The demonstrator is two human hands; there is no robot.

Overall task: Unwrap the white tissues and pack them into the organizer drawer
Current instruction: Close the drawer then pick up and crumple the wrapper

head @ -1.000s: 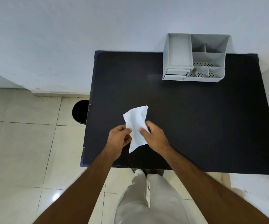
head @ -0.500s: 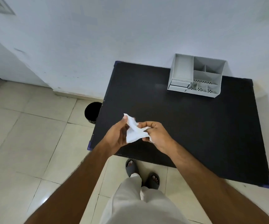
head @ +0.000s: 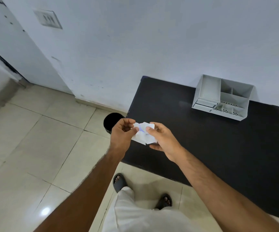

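A crumpled white wrapper (head: 143, 133) with faint blue print is held between both hands over the black table's front left corner. My left hand (head: 122, 133) pinches its left edge with thumb and fingers. My right hand (head: 162, 138) grips its right side, palm under it. The grey organizer (head: 222, 97) stands at the table's back right against the wall, its small drawer (head: 204, 103) at the lower left front looking slightly pulled out. No tissues are visible inside it.
The black table (head: 219, 148) stands against the white wall. A black round bin (head: 112, 120) sits on the tiled floor just left of the table, behind my left hand. My feet in dark sandals (head: 119, 182) stand at the table's front edge.
The white sheet has gone from spread flat to crumpled small between both hands. The view has swung left, showing more floor and the bin; my hands now sit near the table's left corner.
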